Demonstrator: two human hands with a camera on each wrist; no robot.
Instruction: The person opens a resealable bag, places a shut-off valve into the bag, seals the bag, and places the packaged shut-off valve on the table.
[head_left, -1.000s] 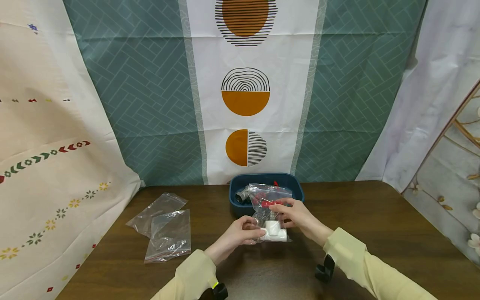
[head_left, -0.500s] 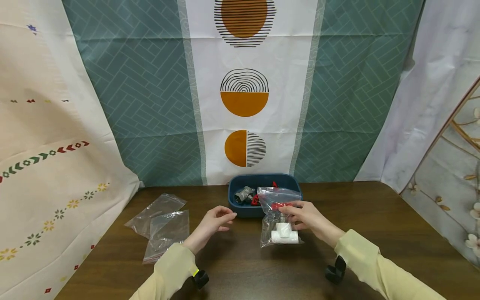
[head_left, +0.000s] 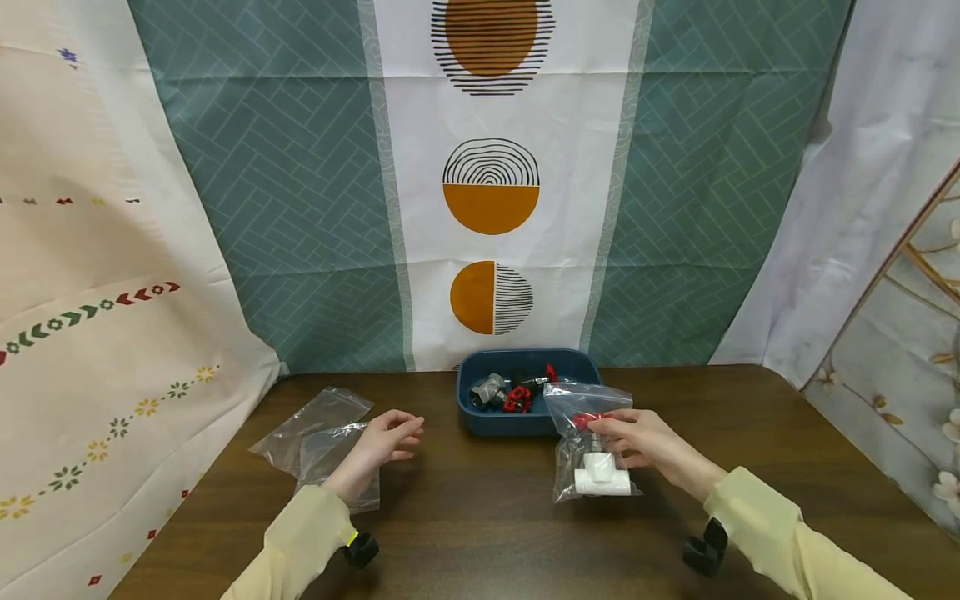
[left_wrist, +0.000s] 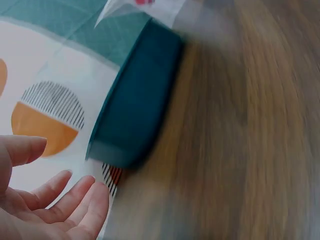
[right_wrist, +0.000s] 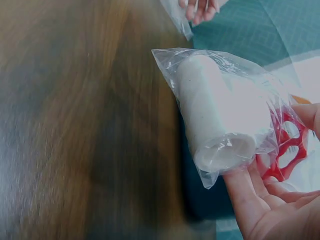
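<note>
My right hand (head_left: 647, 437) pinches a valve (head_left: 602, 475) through a clear zip bag (head_left: 564, 402). The valve has a white T-shaped body and a red handle (right_wrist: 292, 145), which sits between thumb and fingers in the right wrist view. It hangs above the table with its body downward, in front of the bin's right end. My left hand (head_left: 378, 450) holds nothing, its fingers loosely bent, over the right edge of the flat clear bags (head_left: 318, 442). In the left wrist view, thumb and fingers (left_wrist: 60, 200) are apart.
A dark blue bin (head_left: 498, 425) stands at the back of the brown table (head_left: 465, 533), against the hanging cloth. Inside it lie a grey metal fitting (head_left: 489, 390) and red-handled valves (head_left: 517, 398). Patterned cloths hang at the back and sides.
My left hand has let go of the bag and moved left to the flat bags. My right hand has carried the bagged valve to the right, uncovering the bin's contents.
</note>
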